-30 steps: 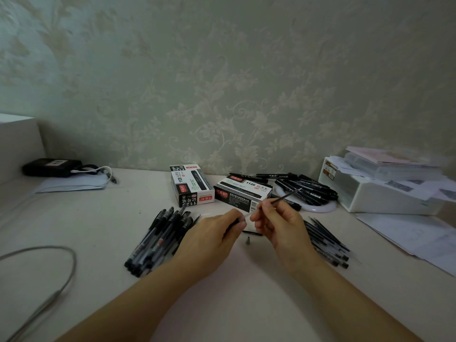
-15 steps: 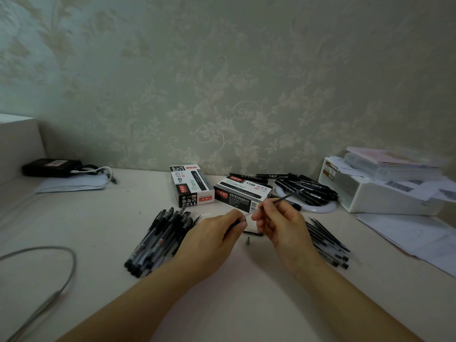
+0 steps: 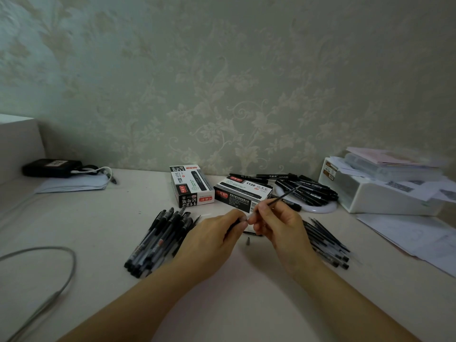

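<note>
Pen pile [image 3: 160, 239] left, boxes [image 3: 243, 193] behind; pinching refill [image 3: 283, 196] in right hand [image 3: 278, 227], gripping mostly hidden pen [image 3: 234, 223] in left hand [image 3: 214, 240]

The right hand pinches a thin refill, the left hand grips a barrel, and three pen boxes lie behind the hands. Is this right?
Not quite. The head view shows only two, not three: the left box and the right box. The rest holds: the right hand pinches the refill, and the left hand grips the barrel.
</note>
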`<action>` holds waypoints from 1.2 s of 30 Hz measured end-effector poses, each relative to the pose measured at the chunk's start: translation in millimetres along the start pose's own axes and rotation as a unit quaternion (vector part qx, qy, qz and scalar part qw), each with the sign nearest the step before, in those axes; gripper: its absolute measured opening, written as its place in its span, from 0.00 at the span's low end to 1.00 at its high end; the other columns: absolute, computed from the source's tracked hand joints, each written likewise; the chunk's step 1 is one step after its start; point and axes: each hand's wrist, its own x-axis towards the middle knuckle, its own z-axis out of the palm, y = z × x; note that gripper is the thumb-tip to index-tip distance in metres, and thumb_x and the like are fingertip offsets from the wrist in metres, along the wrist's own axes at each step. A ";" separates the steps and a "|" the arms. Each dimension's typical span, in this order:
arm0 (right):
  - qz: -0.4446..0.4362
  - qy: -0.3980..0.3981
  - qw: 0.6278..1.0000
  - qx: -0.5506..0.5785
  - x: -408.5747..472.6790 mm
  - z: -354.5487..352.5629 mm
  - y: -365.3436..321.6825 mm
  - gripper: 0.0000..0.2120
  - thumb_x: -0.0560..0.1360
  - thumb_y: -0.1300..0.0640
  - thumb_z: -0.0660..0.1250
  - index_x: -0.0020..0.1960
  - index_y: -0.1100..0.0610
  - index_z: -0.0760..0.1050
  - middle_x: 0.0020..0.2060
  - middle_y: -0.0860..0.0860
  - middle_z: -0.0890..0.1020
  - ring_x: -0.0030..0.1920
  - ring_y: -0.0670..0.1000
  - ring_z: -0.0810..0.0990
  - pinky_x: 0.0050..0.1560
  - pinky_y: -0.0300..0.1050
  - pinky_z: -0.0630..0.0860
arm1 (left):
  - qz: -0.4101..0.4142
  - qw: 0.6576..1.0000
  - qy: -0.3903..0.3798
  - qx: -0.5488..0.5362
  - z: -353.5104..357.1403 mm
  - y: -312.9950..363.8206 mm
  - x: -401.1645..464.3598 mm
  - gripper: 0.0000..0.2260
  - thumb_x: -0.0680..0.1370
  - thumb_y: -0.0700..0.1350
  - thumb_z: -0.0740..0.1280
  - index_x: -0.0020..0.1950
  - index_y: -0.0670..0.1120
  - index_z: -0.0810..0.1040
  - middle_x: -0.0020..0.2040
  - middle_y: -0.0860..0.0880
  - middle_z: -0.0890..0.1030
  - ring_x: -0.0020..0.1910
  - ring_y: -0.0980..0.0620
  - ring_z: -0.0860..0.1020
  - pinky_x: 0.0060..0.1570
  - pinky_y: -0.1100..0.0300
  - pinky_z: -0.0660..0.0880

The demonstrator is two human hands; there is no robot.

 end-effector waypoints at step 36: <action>-0.016 -0.094 0.979 0.182 -3.7 4.4 -21.4 0.10 0.80 0.54 0.61 0.47 0.58 0.78 0.40 0.55 0.84 0.43 0.52 0.84 0.45 0.40 0.79 | 0.066 0.982 0.018 -0.175 -13.4 9.5 -1.3 0.14 0.82 0.57 0.51 0.48 0.50 0.70 0.37 0.53 0.70 0.35 0.52 0.69 0.34 0.56 0.67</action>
